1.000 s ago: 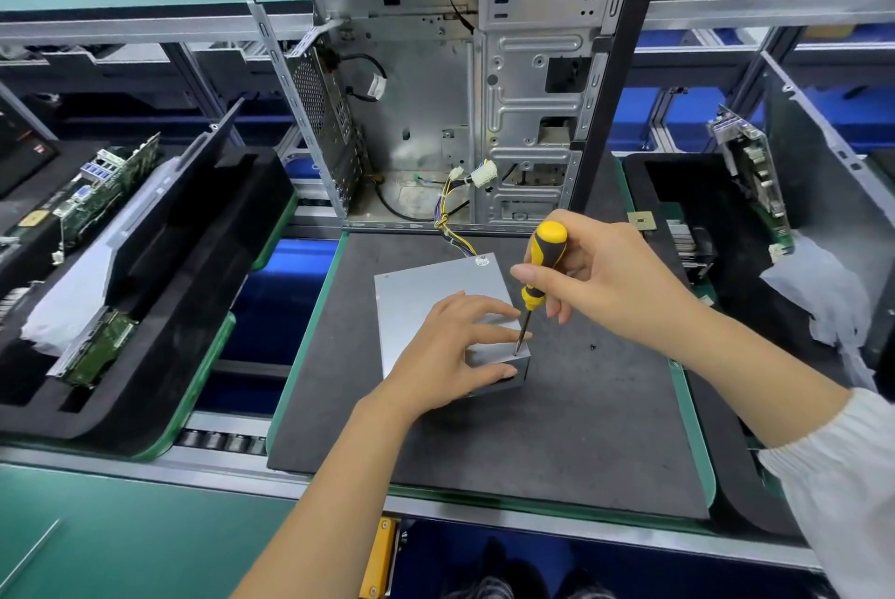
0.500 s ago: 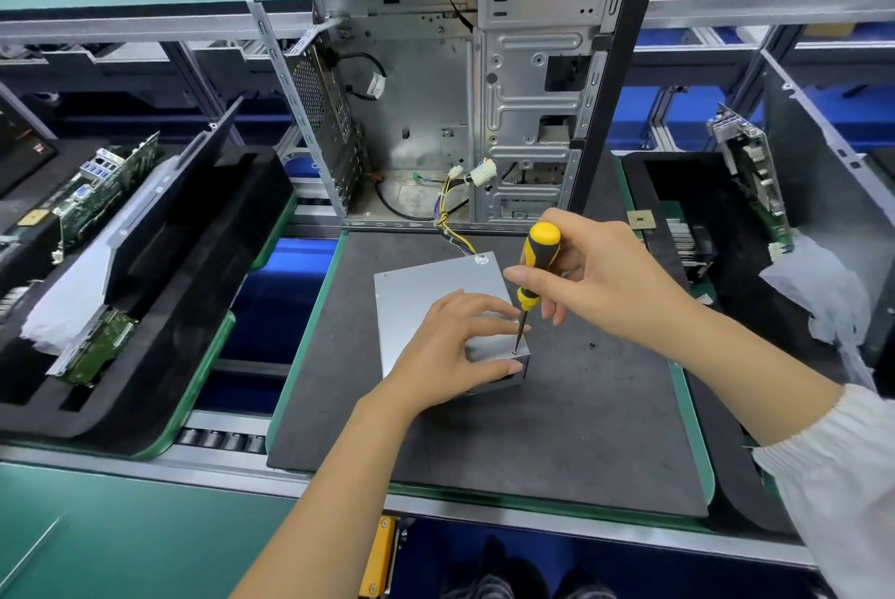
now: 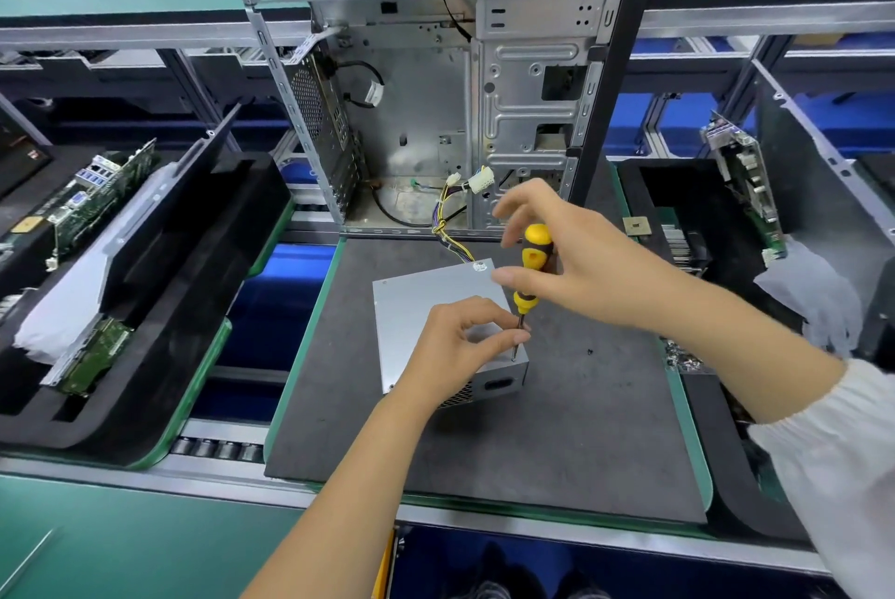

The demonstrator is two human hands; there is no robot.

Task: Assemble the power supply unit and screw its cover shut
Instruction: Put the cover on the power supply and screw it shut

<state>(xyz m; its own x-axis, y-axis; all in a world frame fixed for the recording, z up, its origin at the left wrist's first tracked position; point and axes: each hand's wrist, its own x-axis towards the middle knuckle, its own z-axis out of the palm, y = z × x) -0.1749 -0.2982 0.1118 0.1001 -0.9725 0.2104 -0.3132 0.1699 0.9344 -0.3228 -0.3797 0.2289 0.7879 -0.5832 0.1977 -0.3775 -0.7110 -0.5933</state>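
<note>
The grey metal power supply unit [image 3: 416, 303] lies on the dark mat [image 3: 581, 429], with its wire bundle [image 3: 450, 216] running back into the case. A yellow-and-black screwdriver [image 3: 532, 259] stands nearly upright, its tip at the near right corner of the cover. My right hand [image 3: 595, 269] grips the handle between thumb and fingers, with the index finger lifted. My left hand [image 3: 460, 346] arches over the cover, its fingertips pinching the shaft just above the tip. The screw itself is hidden under the tip.
An open computer case [image 3: 426, 114] stands upright behind the mat. Black foam trays with circuit boards sit at left [image 3: 145, 269] and right [image 3: 741, 182]. A loose screw [image 3: 589, 351] lies on the mat, and a small heap of screws [image 3: 680, 356] sits at its right edge.
My left thumb has come off the unit's front face and the fingers have moved up to the shaft. My right hand has shifted its grip on the handle, index finger lifting.
</note>
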